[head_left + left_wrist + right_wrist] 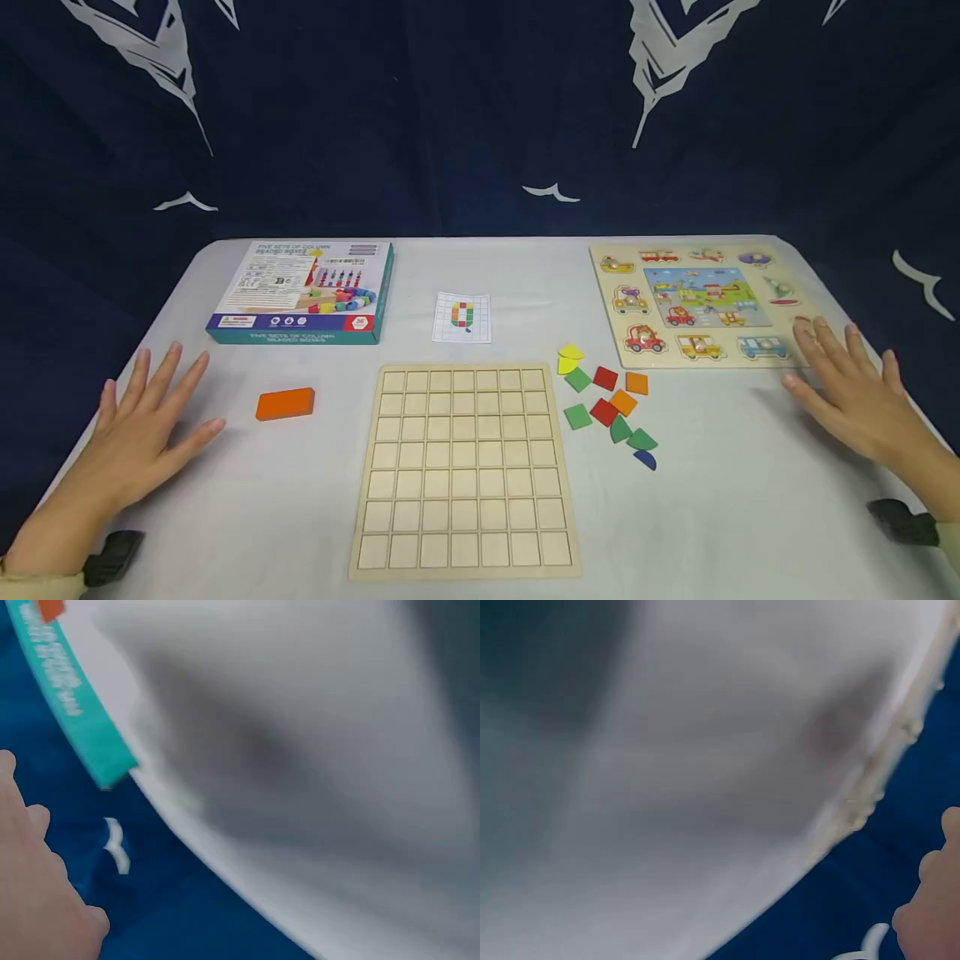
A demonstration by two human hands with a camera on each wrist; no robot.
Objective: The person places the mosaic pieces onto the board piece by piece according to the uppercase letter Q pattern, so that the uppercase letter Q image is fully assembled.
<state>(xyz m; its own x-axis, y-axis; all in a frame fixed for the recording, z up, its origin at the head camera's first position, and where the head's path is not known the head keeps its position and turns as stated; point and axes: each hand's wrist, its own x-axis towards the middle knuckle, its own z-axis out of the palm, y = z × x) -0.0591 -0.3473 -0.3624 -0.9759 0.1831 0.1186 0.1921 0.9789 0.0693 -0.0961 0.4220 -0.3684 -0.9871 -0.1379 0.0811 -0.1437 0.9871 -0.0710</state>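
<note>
My left hand (142, 433) is spread flat over the left side of the white table, holding nothing, with an orange block (285, 404) to its right. On the far right, my right hand (858, 396) has its fingers spread, fingertips at the lower right corner of a wooden vehicle puzzle board (791, 333). Between the hands lies a pale wooden grid board (465, 575). Beside its upper right edge are scattered flat pieces: yellow (570, 352), red squares (605, 378), orange squares (637, 383), green pieces (577, 417) and a blue half-round (646, 459).
Behind the grid board lies a small gridded card (442, 333) printed with a coloured shape. A boxed bead set (300, 292) rests at the back left. A dark blue patterned curtain (450, 117) hangs behind the table (225, 517).
</note>
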